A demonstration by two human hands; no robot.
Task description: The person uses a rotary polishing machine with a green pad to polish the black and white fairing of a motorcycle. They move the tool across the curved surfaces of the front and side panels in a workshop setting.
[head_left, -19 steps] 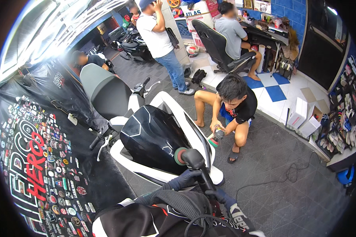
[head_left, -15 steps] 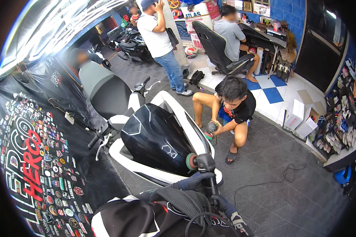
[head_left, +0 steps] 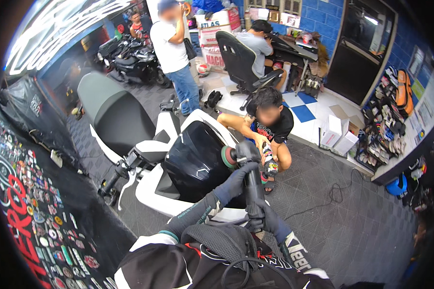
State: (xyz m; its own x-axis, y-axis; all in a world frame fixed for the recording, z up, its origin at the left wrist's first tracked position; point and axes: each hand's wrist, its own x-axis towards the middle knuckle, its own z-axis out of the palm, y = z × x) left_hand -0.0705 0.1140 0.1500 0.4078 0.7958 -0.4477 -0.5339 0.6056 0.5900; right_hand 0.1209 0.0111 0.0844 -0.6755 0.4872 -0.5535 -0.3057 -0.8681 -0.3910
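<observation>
Both of my hands, in dark gloves, are wrapped around a black power polisher. My left hand grips it just below the head, and my right hand is closed on the lower end of its body. The polisher's round green-and-red pad is at the right edge of the glossy black front panel of a white motor scooter; I cannot tell if they touch. Across the scooter, a crouching co-worker holds another polisher with a multicoloured body.
A grey-black seat and a handlebar grip with its lever jut out behind the panel. A black cord lies on the grey mat floor. One person stands behind; another sits in an office chair. Shoe racks line the right.
My polisher has come up and its pad now sits higher along the panel's right edge. My hands moved with it. The co-worker's polisher is turned more upright. The whole view has shifted.
</observation>
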